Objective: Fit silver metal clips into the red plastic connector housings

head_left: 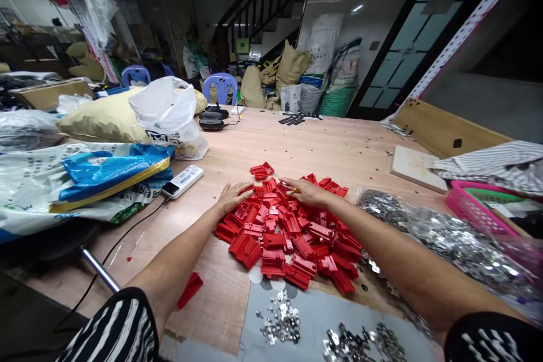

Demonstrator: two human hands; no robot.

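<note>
A heap of red plastic housings [271, 240] lies in the middle of the table. My left hand [234, 198] rests against the heap's far left side, fingers stretched out and pointing inward. At the far right side, my right hand [306, 191] reaches over the pieces with its fingers extended, a ring showing on one finger. Neither hand has a piece in its grasp. One red housing [190, 289] lies alone beside my left forearm. Small shiny metal parts [280, 317] are piled on a grey sheet [254, 345] nearest me, with darker metal parts [350, 344] to their right.
Clear bags of metal parts [462, 243] and a pink basket [470, 203] stand at the right. On the left are a white power bank [183, 181] with a cable, printed sacks [114, 172] and a white plastic bag [167, 110]. Black strips [292, 118] lie at the far edge.
</note>
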